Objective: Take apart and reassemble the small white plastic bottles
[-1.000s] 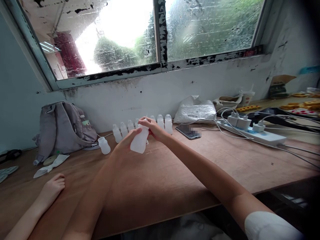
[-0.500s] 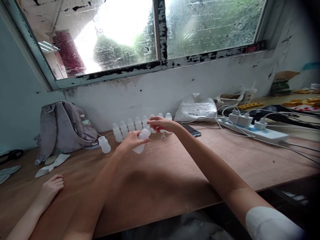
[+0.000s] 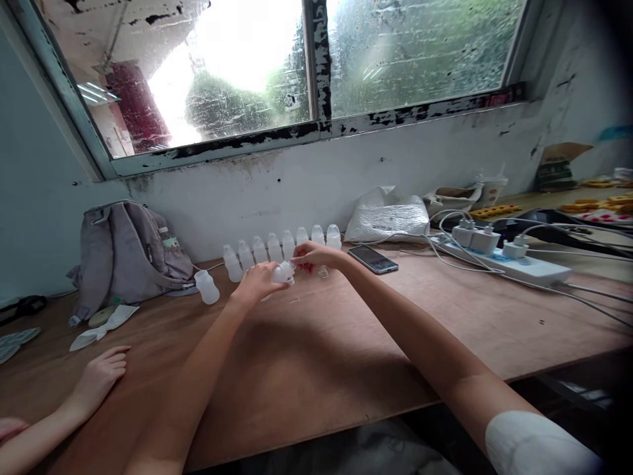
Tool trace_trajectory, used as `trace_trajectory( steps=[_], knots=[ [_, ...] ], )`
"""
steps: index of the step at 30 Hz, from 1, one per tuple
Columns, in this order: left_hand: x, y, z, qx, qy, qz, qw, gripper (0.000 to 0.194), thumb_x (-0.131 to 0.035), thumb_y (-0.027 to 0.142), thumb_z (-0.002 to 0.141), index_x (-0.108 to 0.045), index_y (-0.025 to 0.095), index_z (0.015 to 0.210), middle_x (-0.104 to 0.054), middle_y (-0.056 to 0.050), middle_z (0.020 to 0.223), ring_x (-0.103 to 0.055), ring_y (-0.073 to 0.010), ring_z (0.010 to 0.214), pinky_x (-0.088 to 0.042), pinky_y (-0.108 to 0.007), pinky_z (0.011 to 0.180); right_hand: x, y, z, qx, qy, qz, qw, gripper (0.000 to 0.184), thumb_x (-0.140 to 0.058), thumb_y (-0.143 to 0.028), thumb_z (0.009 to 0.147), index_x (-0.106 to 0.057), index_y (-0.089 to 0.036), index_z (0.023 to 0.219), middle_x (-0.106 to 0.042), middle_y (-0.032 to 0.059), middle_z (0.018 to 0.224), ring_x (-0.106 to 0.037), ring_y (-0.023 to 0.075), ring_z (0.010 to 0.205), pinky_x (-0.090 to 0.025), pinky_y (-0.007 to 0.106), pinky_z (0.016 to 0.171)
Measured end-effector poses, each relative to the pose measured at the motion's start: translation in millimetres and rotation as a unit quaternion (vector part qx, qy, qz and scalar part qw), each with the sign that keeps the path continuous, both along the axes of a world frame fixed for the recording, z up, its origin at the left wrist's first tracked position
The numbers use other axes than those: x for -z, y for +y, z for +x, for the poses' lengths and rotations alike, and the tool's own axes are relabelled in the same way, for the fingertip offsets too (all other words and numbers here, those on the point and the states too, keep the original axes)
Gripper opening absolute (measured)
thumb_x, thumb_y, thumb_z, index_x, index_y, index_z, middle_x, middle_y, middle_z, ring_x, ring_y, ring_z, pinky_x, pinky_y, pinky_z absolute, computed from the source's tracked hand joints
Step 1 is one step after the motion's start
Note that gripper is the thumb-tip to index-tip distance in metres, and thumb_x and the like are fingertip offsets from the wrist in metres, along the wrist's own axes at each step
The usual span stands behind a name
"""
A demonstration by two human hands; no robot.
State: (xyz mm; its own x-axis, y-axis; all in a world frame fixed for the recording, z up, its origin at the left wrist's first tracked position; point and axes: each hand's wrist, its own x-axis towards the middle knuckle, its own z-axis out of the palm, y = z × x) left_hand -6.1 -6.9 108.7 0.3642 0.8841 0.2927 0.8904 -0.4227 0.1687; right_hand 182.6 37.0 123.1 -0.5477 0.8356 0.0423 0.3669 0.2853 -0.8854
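My left hand (image 3: 257,281) is closed around a frosted white baby bottle (image 3: 282,272), tilted so its upper end faces my right hand. Fingers of my right hand (image 3: 315,255) pinch at that upper end; whatever small part lies between them is hard to make out. Behind both hands stands a row of several baby bottles (image 3: 260,249) with clear tops. A small clear piece (image 3: 323,271) lies on the table just below my right hand. An open-topped white bottle (image 3: 206,287) stands apart, to the left of the row.
Another person's hand (image 3: 103,377) rests on the brown table (image 3: 346,369) at left. A grey backpack (image 3: 126,254) and a white strip (image 3: 103,328) lie near it. To the right are a phone (image 3: 374,259), a silvery bag (image 3: 390,219) and a power strip (image 3: 519,264) with cables.
The bottle in my left hand has tipped, its lower end now largely hidden behind the hand. My right hand has dropped slightly, and more of the phone shows.
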Motion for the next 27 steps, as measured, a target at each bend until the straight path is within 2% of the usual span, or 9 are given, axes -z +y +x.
trace_trajectory(
  steps=[5,11,14,17,20,23,27],
  knots=[
    [-2.2,-0.9,-2.1,0.023,-0.044,-0.080,0.996,0.045,-0.053,0.059,0.061,-0.058,0.021,0.084,-0.060,-0.003,0.076,-0.055,-0.0210,0.070,-0.035,-0.025,0.054,-0.6,-0.6,0.3,-0.030,0.034,0.030,0.999,0.027,-0.067,-0.036,0.064,-0.052,-0.013,0.068,-0.054,-0.0012,0.056,-0.050,0.0069,0.048,-0.043,0.018,0.044],
    [-3.6,-0.2,-5.8,0.054,-0.097,-0.142,0.984,0.049,-0.054,0.055,0.062,-0.054,0.019,0.096,-0.059,-0.003,0.084,-0.055,-0.0204,0.074,-0.037,-0.024,0.056,-1.1,0.4,2.3,-0.063,0.034,0.060,0.996,0.016,-0.062,-0.026,0.068,-0.053,-0.013,0.072,-0.053,-0.0023,0.058,-0.050,0.0065,0.050,-0.043,0.018,0.045],
    [-2.2,2.4,-7.8,0.066,-0.098,-0.162,0.980,0.048,-0.053,0.054,0.063,-0.054,0.019,0.095,-0.059,-0.004,0.086,-0.055,-0.0207,0.076,-0.037,-0.024,0.057,-1.6,0.2,3.0,-0.074,0.030,0.061,0.995,0.015,-0.062,-0.025,0.068,-0.053,-0.014,0.074,-0.053,-0.0019,0.060,-0.051,0.0067,0.052,-0.044,0.017,0.046],
    [-1.0,4.9,-9.1,0.078,-0.097,-0.167,0.978,0.048,-0.051,0.055,0.064,-0.054,0.018,0.094,-0.059,-0.004,0.086,-0.055,-0.0207,0.077,-0.038,-0.024,0.057,-2.8,-0.5,3.0,-0.063,0.022,0.047,0.997,0.021,-0.064,-0.030,0.067,-0.054,-0.015,0.077,-0.055,-0.0005,0.064,-0.052,0.0075,0.054,-0.045,0.017,0.047],
    [-1.3,5.7,-10.2,0.066,-0.097,-0.159,0.980,0.048,-0.052,0.056,0.063,-0.054,0.019,0.093,-0.059,-0.003,0.085,-0.055,-0.0206,0.076,-0.038,-0.024,0.057,-3.1,-0.5,2.0,-0.002,0.005,0.033,0.999,0.031,-0.064,-0.041,0.066,-0.054,-0.015,0.078,-0.057,0.0019,0.065,-0.053,0.0083,0.051,-0.044,0.018,0.044],
    [-1.6,5.3,-10.8,0.056,-0.094,-0.150,0.983,0.048,-0.054,0.056,0.061,-0.054,0.020,0.093,-0.059,-0.003,0.083,-0.055,-0.0203,0.074,-0.037,-0.024,0.055,-1.7,0.0,0.7,0.043,-0.044,0.026,0.998,0.040,-0.062,-0.052,0.062,-0.054,-0.013,0.067,-0.055,0.0023,0.058,-0.050,0.0083,0.043,-0.042,0.020,0.039],
    [-1.0,5.1,-10.6,0.055,-0.093,-0.143,0.984,0.048,-0.055,0.055,0.060,-0.054,0.019,0.093,-0.059,-0.003,0.081,-0.056,-0.0203,0.072,-0.037,-0.024,0.054,0.8,0.4,-1.3,0.014,-0.050,0.018,0.998,0.043,-0.064,-0.053,0.059,-0.049,-0.014,0.055,-0.051,-0.0005,0.049,-0.048,0.0079,0.042,-0.042,0.021,0.040]
  ],
)
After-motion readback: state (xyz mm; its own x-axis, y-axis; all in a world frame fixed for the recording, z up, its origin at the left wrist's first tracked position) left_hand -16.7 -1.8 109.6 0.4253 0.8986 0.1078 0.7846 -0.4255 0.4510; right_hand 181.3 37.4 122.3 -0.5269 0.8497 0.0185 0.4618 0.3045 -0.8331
